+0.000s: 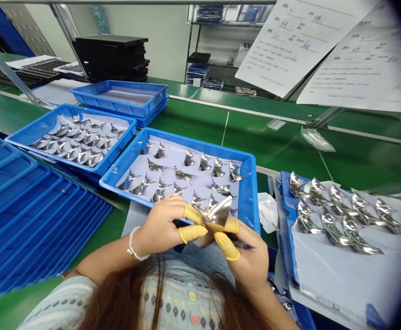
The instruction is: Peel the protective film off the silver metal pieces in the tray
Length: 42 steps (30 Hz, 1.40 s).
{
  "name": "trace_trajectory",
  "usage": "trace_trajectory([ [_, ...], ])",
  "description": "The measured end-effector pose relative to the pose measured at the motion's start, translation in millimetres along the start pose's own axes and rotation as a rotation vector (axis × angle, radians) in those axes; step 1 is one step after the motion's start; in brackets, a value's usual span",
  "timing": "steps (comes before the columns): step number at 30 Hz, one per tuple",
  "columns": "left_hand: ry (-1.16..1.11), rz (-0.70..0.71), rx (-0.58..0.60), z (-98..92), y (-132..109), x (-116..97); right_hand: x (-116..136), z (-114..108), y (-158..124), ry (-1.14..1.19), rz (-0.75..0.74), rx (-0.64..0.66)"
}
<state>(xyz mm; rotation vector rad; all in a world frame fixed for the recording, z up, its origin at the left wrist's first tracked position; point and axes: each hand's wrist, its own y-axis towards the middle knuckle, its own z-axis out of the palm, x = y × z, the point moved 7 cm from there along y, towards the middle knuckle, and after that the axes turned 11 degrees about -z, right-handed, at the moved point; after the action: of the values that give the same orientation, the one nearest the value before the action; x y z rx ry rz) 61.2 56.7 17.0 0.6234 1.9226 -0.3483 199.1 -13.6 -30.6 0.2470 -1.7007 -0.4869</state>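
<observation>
One shiny metal piece (220, 213) | left hand (164, 224), right hand (251, 256): fingers (192, 233) (yellow-capped) pinched together on it | near blue tray (250, 192)

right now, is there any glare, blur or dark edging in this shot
Head view, centre: bright glare on the held, curved silver metal piece; head view, right: the outermost white printed paper sheet looks soft, both corners dark.

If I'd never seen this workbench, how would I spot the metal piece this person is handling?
Start with the large blue tray in the middle of the picture. Over its near edge, the left hand and right hand, in yellow finger covers, hold one shiny metal piece. Neighbouring pieces lie on white lining; this one alone is held up.
</observation>
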Motion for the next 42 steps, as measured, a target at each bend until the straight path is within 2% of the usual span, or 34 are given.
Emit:
trace_trajectory([
  [3, -0.429, -0.358, 0.089, 8.3, 6.2, 28.8, -19.0, 6.1, -8.3, 0.21, 0.157, 0.006],
  [5, -0.688, -0.498, 0.13, 16.4, 8.4, 41.5, -29.6, 12.1, -15.5, 0.375, 0.265, 0.004],
  [8, -0.897, -0.592, 0.097, 22.0, 11.7, 55.4, -34.5, 19.5, -22.1, 0.56, 0.354, 0.003],
  [11, -0.986, -0.694, 0.068, 28.5, 11.2, 68.9, -30.3, 24.3, -21.7, 0.673, 0.398, 0.011],
  [14, -1.044, -0.764, 0.097, 37.9, 9.4, 77.1, -25.9, 27.1, -18.7, 0.738, 0.445, -0.005],
  [20, -1.138, -0.817, 0.157, 53.5, 7.1, 85.5, -23.8, 28.7, -15.1, 0.779, 0.465, -0.066],
  [24, -1.164, -0.835, 0.177, 57.1, 6.3, 88.2, -28.7, 29.8, -16.0, 0.766, 0.494, -0.11],
  [29, -1.207, -0.831, 0.137, 48.4, 7.2, 82.3, -39.1, 37.5, -19.9, 0.935, 0.576, -0.151],
  [35, -1.238, -0.761, 0.143, 34.9, 6.4, 62.0, -52.0, 44.6, -32.0, 1.06, 0.658, -0.147],
  [42, -1.155, -0.716, 0.1, 31.1, 5.8, 49.4, -58.6, 50.0, -38.6, 1.066, 0.66, -0.105],
])
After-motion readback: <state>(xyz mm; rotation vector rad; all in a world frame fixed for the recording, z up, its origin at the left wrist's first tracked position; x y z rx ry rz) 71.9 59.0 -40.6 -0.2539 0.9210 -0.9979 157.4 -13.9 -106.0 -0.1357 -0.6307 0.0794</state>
